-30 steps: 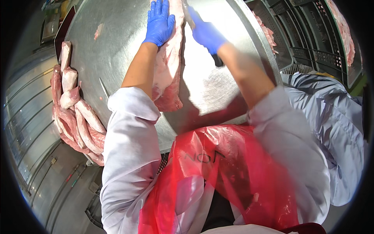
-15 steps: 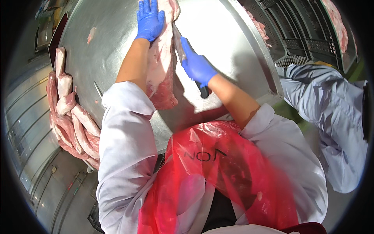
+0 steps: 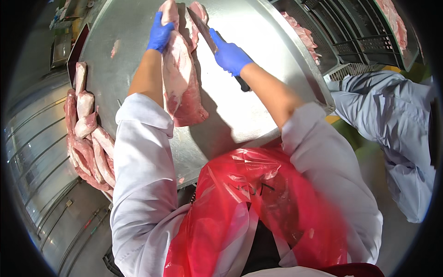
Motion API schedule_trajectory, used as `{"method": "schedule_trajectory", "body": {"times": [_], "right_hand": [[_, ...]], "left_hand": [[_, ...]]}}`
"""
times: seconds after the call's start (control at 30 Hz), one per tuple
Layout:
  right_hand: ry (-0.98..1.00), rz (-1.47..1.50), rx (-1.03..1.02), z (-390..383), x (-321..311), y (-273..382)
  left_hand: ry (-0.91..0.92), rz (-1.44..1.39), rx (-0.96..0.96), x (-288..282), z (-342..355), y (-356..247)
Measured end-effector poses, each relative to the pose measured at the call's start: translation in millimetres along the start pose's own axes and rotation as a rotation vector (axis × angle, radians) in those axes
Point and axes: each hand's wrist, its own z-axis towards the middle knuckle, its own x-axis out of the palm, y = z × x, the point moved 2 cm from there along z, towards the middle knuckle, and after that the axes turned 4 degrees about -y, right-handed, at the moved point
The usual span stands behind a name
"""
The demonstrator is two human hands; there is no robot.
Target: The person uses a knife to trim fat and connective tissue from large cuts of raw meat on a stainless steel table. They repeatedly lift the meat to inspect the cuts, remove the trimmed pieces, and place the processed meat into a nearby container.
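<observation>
A long slab of pale pink raw meat (image 3: 181, 83) lies lengthwise on the steel worktable (image 3: 258, 41). My left hand (image 3: 160, 35), in a blue glove, is closed around the slab's left side near its far end. My right hand (image 3: 232, 57), also blue-gloved, grips a knife (image 3: 242, 84) by its black handle. The blade points away and to the left, crossing over a narrower strip of meat (image 3: 197, 28) just right of the slab. A gap shows between strip and slab at the far end; whether they join lower down I cannot tell.
Several long meat pieces (image 3: 87, 134) are heaped along the table's left edge. A small scrap (image 3: 115, 48) lies at the far left. Dark crates (image 3: 350, 37) with meat (image 3: 302, 36) stand beyond the right edge. A co-worker's pale sleeve (image 3: 383, 106) is at the right.
My left hand has gone from lying flat on the meat to gripping its left side. The slab has shifted left and narrowed in view. The knife has moved up and away from the slab.
</observation>
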Motion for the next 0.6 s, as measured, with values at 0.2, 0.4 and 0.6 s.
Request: {"method": "schedule_trajectory", "body": {"times": [0.2,0.4,0.6], "right_hand": [[-0.115,-0.197,-0.113,37,21,-2],[-0.060,0.035,-0.085,46,14,-8],[0.015,0.343,-0.158,52,47,43]], "left_hand": [[-0.095,-0.074,-0.013,-19,-18,2],[0.174,0.535,0.101,-20,-155,-5],[0.002,0.515,0.033,-12,-219,-52]]}}
